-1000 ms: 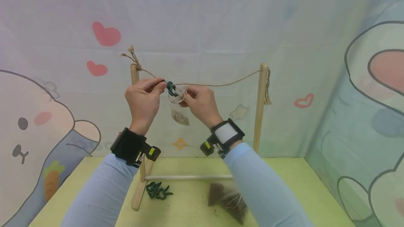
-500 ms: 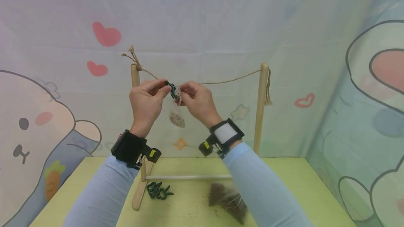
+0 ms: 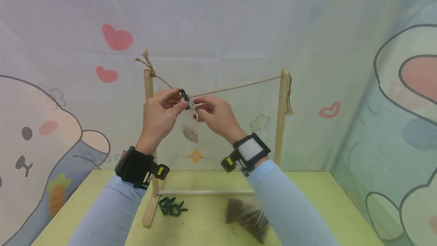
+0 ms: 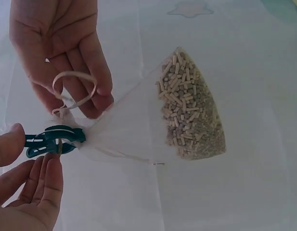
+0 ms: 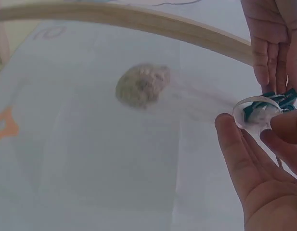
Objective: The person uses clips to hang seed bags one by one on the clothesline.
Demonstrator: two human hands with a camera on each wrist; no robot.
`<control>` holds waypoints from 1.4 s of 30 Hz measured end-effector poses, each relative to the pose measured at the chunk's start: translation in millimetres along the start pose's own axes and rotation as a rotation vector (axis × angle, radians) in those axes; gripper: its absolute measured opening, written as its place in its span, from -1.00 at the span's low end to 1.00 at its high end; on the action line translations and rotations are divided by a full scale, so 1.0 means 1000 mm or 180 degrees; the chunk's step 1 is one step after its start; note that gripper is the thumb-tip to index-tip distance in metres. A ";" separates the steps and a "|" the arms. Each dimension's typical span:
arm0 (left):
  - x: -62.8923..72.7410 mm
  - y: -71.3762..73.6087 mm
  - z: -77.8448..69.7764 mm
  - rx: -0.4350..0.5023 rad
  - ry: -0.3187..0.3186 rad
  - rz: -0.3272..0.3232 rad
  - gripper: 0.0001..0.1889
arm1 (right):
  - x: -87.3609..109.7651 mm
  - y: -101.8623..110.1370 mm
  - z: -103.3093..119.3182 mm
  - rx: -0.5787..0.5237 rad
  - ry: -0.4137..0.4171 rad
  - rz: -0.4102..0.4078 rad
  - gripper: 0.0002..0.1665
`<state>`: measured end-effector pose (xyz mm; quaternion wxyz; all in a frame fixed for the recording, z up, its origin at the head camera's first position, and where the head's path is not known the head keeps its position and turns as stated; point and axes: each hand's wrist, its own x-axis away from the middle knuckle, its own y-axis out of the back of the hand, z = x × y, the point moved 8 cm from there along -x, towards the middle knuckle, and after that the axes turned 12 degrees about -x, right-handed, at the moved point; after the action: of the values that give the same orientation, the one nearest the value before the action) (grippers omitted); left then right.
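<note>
High on the rope (image 3: 239, 86), my left hand (image 3: 159, 115) pinches a green plastic spring clip (image 4: 54, 139) by its handles. The clip's jaws stand at the gathered neck of a sheer drawstring bag (image 4: 126, 127). Small pale pellets (image 4: 189, 110) fill the bottom of this bag, which hangs below both hands. My right hand (image 3: 218, 115) pinches the bag near its neck, close beside the clip. A pale drawstring loop (image 4: 73, 77) sticks out by the right fingers. Fingers partly hide the clip in the head view.
Wooden posts, left (image 3: 148, 82) and right (image 3: 281, 124), carry the rope, with a white crossbar (image 3: 205, 192) low between them. On the yellow table (image 3: 201, 231) lie several green clips (image 3: 170, 206) and sheer bags with brown contents (image 3: 247, 219), partly behind the right forearm.
Both hands have come slightly down, and the rope now dips more steeply to them. The bag hangs a little lower. The right fingers have shifted at the bag's neck beside the clip.
</note>
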<state>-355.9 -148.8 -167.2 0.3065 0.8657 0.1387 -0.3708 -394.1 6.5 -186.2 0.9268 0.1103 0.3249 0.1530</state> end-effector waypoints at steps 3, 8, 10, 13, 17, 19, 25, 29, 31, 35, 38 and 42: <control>0.007 0.003 0.000 -0.0140 -0.0144 -0.0033 -0.52 | 0.009 0.003 0.000 0.0382 0.0085 0.0103 -0.59; 0.026 0.009 0.002 -0.0456 -0.0401 -0.0171 -0.54 | 0.031 0.009 0.001 0.0924 0.0415 0.0237 -0.62; 0.037 0.010 0.001 -0.0601 -0.0527 -0.0228 -0.55 | 0.042 0.012 -0.002 0.1101 0.0496 0.0249 -0.63; 0.055 0.010 0.003 -0.0852 -0.0650 -0.0286 -0.56 | 0.061 0.015 -0.009 0.1327 0.0573 0.0232 -0.62; 0.081 0.006 0.012 -0.1204 -0.0667 -0.0307 -0.52 | 0.089 0.017 -0.022 0.1454 0.0646 0.0185 -0.61; 0.094 0.001 0.016 -0.1361 -0.0689 -0.0308 -0.51 | 0.102 0.018 -0.028 0.1496 0.0693 0.0144 -0.62; 0.128 -0.026 0.033 -0.1719 -0.0734 -0.0218 -0.51 | 0.137 0.013 -0.053 0.1569 0.0722 0.0037 -0.65; 0.150 -0.047 0.047 -0.1819 -0.0663 -0.0075 -0.50 | 0.155 0.006 -0.075 0.1549 0.0577 0.0044 -0.65; 0.160 -0.055 0.052 -0.1852 -0.0633 -0.0006 -0.51 | 0.164 0.003 -0.085 0.1539 0.0457 0.0041 -0.65; 0.177 -0.069 0.061 -0.1923 -0.0622 0.0069 -0.52 | 0.178 -0.003 -0.104 0.1489 0.0245 0.0038 -0.67; 0.188 -0.078 0.068 -0.1926 -0.0546 0.0140 -0.55 | 0.188 -0.006 -0.117 0.1407 0.0082 0.0018 -0.67; 0.200 -0.089 0.077 -0.1900 -0.0383 0.0281 -0.58 | 0.198 -0.011 -0.133 0.1269 -0.0165 0.0009 -0.68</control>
<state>-302.7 -126.0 -392.2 0.5708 0.7190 0.1853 -0.3506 -329.1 80.7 -403.7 0.8944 0.2959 0.3246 0.0841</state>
